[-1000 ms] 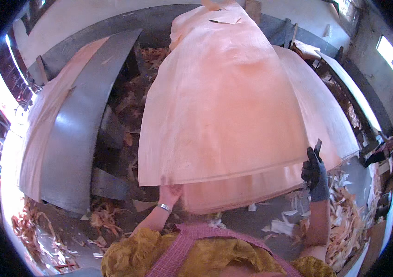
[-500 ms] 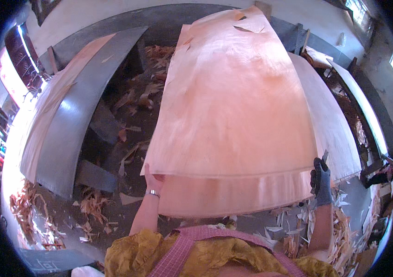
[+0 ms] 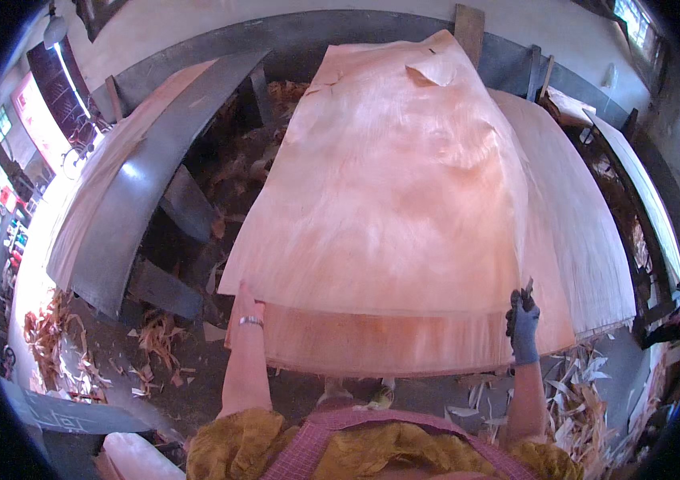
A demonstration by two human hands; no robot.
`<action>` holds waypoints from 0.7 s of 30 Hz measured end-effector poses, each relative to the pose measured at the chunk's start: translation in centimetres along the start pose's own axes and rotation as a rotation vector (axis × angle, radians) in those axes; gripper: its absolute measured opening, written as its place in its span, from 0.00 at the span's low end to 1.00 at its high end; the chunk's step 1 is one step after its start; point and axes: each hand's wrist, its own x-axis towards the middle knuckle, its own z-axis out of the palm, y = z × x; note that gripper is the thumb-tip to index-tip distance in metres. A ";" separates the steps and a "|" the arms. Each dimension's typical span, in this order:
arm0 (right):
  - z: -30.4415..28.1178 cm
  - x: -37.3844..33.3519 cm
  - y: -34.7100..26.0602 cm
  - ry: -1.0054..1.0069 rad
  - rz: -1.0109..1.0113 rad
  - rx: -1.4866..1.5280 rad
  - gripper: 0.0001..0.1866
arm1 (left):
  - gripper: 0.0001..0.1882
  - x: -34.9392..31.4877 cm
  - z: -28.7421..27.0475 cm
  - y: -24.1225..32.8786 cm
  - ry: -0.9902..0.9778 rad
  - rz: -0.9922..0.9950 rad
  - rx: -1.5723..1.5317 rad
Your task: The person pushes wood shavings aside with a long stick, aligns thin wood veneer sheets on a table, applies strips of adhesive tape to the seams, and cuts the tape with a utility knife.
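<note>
Head view: a large veneer sheet (image 3: pixel 388 184) is gripped at its near edge atop the stack (image 3: pixel 340 352), by the bare left hand (image 3: pixel 245 304) and gloved right hand (image 3: pixel 522 320). Both corners should be kept level to avoid tearing.

Veneer workshop, stacked veneer sheets (image 3: pixel 404 192), floor scraps (image 3: pixel 156 336)

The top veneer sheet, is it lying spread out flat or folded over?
Spread out: the top veneer sheet covers the stack, only its far corner curled.

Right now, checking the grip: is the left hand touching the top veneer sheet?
Touching. The head view shows the left hand gripping the near corner of the top veneer sheet.
</note>
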 end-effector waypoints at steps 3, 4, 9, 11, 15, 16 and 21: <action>1.3 1.9 1.9 -0.033 0.018 0.033 0.12 | 0.31 1.9 -0.7 -0.4 0.074 0.058 0.143; 1.0 2.4 2.8 -0.072 0.046 0.017 0.14 | 0.31 2.1 -1.1 -0.7 0.069 0.064 0.153; -1.1 0.0 10.0 0.046 0.010 -0.021 0.20 | 0.28 -0.8 -5.5 -3.5 0.177 0.088 0.072; 0.0 0.5 11.8 0.015 0.027 -0.009 0.22 | 0.28 -1.0 -9.0 -2.8 0.266 0.092 0.045; -3.6 1.2 16.4 0.082 0.113 -0.153 0.23 | 0.27 -6.7 -1.0 -3.4 0.427 -0.091 0.511; -3.5 1.3 17.6 0.088 0.067 -0.140 0.23 | 0.26 -7.6 -0.8 -4.1 0.436 0.026 0.290; -3.2 1.2 20.1 0.093 -0.062 -0.360 0.20 | 0.23 -5.7 -7.6 -6.8 0.336 0.077 -0.066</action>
